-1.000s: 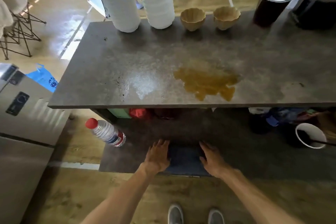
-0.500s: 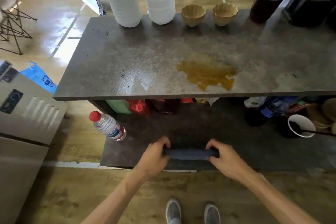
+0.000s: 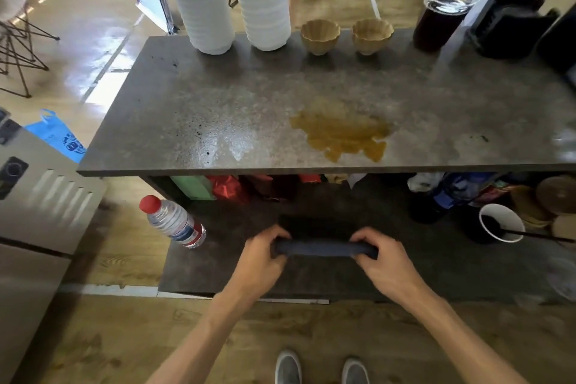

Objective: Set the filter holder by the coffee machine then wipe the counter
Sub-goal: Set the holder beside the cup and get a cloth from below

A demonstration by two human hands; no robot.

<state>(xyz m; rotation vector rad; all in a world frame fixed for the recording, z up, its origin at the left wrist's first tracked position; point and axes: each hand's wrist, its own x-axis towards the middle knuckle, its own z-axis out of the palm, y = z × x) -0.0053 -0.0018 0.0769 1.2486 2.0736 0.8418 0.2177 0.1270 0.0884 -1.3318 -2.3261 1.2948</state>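
1. While both hands curl round a rolled dark cloth [image 3: 324,249] over the lower shelf [image 3: 436,271], L hand [image 3: 258,262] grips its left end, R hand [image 3: 385,262] its right.
2. Brown spill [image 3: 339,131] sits on the counter [image 3: 218,103] near its front edge.
3. Bottle [image 3: 173,221] label unreadable; filter holder can't be picked out.

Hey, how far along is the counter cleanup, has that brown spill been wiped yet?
Not yet. The brown spill lies unwiped on the counter, with dark specks to its left. In hand: the left hand and right hand each grip an end of the dark blue cloth over the lower shelf. Left: bring the cloth up and wipe. I cannot pick out the filter holder, so that step is unclear.
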